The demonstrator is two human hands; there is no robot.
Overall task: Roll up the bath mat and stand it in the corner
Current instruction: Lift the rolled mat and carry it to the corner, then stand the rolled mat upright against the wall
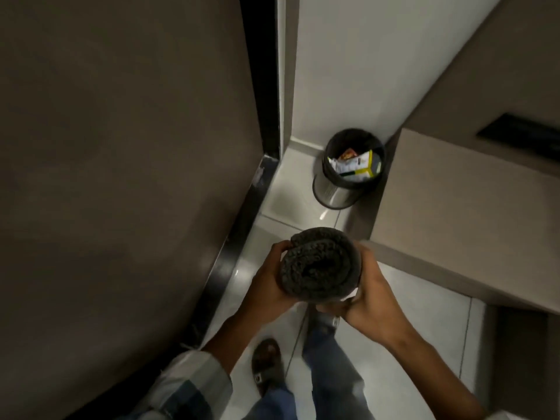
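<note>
The dark grey bath mat (pixel 321 263) is rolled into a thick cylinder and held upright above the floor, its spiral end facing me. My left hand (pixel 268 283) wraps around its left side. My right hand (pixel 369 295) grips its right side and lower edge. The lower part of the roll is hidden behind my hands. The corner of the room lies ahead, where the white wall (pixel 348 71) meets the floor (pixel 288 189).
A steel bin (pixel 348 174) with a black liner and wrappers inside stands in that corner. A dark door or wall (pixel 121 177) runs along the left. A beige counter (pixel 469 213) juts in from the right. My feet and jeans (pixel 327 371) are below on pale tiles.
</note>
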